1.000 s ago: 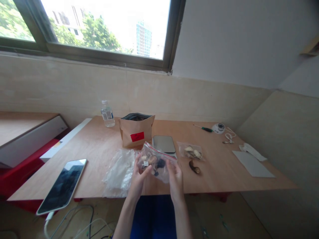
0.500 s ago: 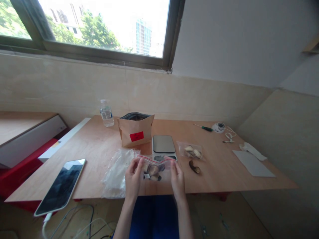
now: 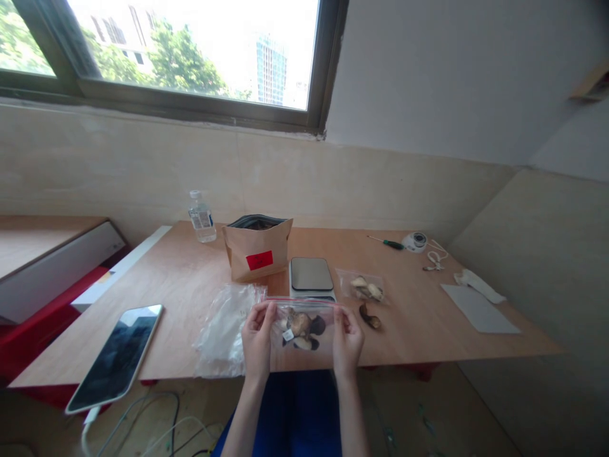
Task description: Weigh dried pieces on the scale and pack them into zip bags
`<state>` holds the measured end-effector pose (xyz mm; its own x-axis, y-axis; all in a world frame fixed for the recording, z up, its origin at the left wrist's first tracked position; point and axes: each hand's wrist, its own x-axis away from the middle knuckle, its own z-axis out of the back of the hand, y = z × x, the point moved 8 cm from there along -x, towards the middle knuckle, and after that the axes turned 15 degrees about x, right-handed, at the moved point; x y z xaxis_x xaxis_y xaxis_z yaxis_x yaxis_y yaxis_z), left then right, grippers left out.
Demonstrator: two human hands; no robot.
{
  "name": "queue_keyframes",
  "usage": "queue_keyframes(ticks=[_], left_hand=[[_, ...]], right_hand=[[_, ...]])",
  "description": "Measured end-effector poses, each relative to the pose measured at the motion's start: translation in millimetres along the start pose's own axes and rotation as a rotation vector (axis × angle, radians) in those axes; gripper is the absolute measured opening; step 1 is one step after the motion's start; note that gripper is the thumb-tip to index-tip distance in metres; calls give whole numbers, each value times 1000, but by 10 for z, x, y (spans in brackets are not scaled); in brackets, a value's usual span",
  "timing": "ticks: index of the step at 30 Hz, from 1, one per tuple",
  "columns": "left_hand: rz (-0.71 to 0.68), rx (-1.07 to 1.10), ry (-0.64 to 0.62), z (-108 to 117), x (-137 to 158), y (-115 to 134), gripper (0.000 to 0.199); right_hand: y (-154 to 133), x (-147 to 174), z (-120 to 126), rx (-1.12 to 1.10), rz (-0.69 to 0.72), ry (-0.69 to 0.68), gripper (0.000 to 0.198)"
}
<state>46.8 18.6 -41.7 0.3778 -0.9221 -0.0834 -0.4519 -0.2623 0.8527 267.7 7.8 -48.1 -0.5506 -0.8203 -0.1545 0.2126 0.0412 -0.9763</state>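
Between my two hands a clear zip bag [image 3: 304,352] with a red strip along its top is stretched out above the table's front edge. Dried mushroom pieces [image 3: 301,325] and a small white tag lie inside it. My left hand [image 3: 257,336] pinches the bag's upper left corner, and my right hand [image 3: 347,336] pinches the upper right one. Just behind the bag is a kitchen scale [image 3: 311,275], its front partly covered by the bag. To the right lie a second bag of pale dried pieces [image 3: 365,289] and a loose dark dried piece [image 3: 370,316].
An open brown paper pouch [image 3: 257,254] stands behind the scale's left side. Clear plastic bags [image 3: 226,333] lie left of my hands, beside a phone [image 3: 117,355] on a cable. Further off are a bottle [image 3: 202,219], screwdriver [image 3: 391,244], small camera [image 3: 415,242] and white sheet [image 3: 478,309].
My right hand has moved right, pulling the bag's top from slack and wavy to nearly straight. The mushroom pieces inside now show flatter and more spread.
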Motion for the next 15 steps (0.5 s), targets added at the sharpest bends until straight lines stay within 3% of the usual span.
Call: queue_keyframes(ticks=[3, 9, 15], left_hand=[[22, 9, 23, 51, -13, -16, 27], [37, -23, -54, 40, -58, 32, 25], [5, -107, -86, 52, -64, 102, 23]], right_hand=[[-36, -19, 9, 36, 29, -53, 42], [-174, -45, 49, 92, 142, -104, 39], [-162, -31, 146, 128, 173, 18, 36]])
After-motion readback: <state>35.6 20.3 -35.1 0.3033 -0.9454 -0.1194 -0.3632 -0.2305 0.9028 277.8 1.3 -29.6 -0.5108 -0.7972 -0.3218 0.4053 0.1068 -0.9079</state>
